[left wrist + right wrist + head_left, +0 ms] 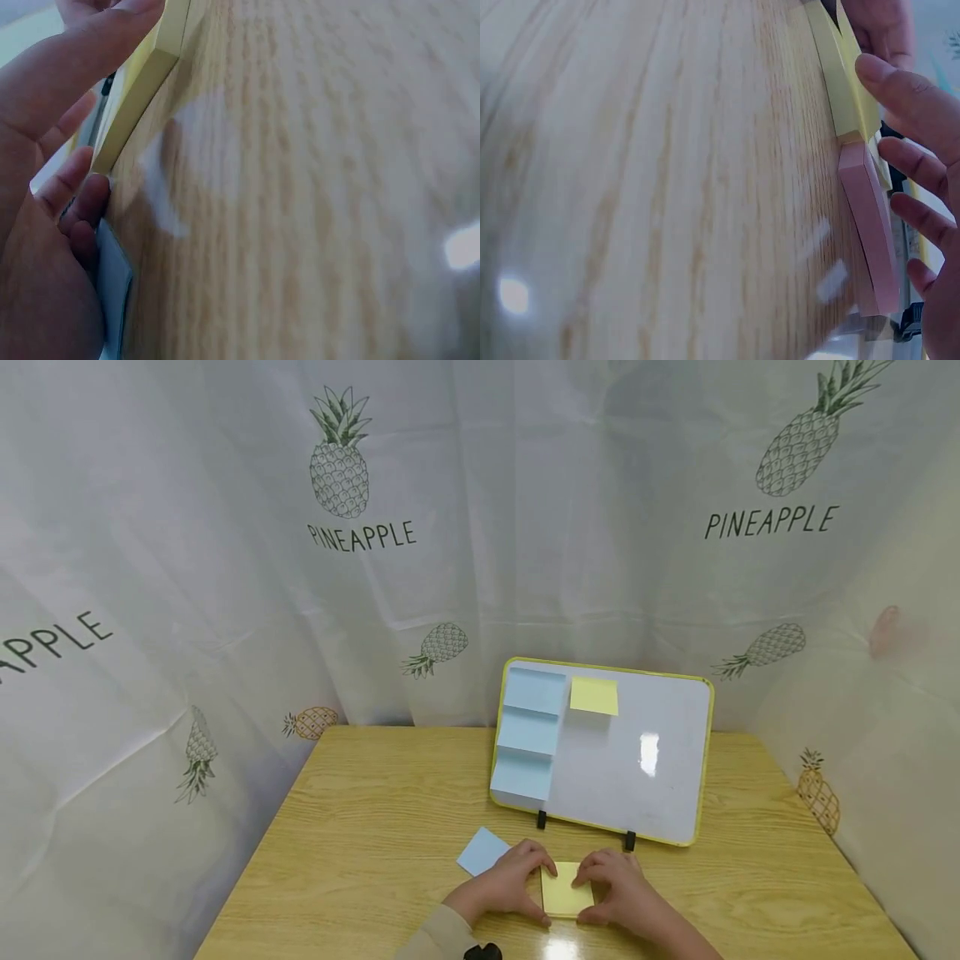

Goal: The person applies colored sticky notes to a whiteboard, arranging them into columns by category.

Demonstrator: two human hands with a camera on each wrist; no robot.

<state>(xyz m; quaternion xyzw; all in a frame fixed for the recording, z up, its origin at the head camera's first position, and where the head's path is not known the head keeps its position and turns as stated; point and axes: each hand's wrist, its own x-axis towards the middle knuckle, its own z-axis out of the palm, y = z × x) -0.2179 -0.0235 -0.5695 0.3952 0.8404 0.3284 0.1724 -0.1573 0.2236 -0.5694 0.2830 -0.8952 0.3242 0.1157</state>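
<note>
A pad of yellow sticky notes (566, 897) lies on the table between both hands. My left hand (513, 881) grips its left side, thumb at the near corner and fingers toward the far one. On the right side, my right hand (618, 893) holds the top yellow sheet with curled thumb and forefinger. Seen from the right wrist, that sheet stands slightly apart from the pad's thick edge (836, 82). A blue sticky note pad (482, 852) lies just beyond the left hand. Beside the yellow pad is a pink sticky note pad (870, 225), hidden behind the right hand in the head view.
Behind the pads, a yellow-framed whiteboard (630, 760) leans back on black feet (630, 841). Three blue notes (528, 731) run down its left side, with one yellow note (594, 696) at the top. A pineapple-print curtain (480, 527) surrounds the wooden table (360, 827).
</note>
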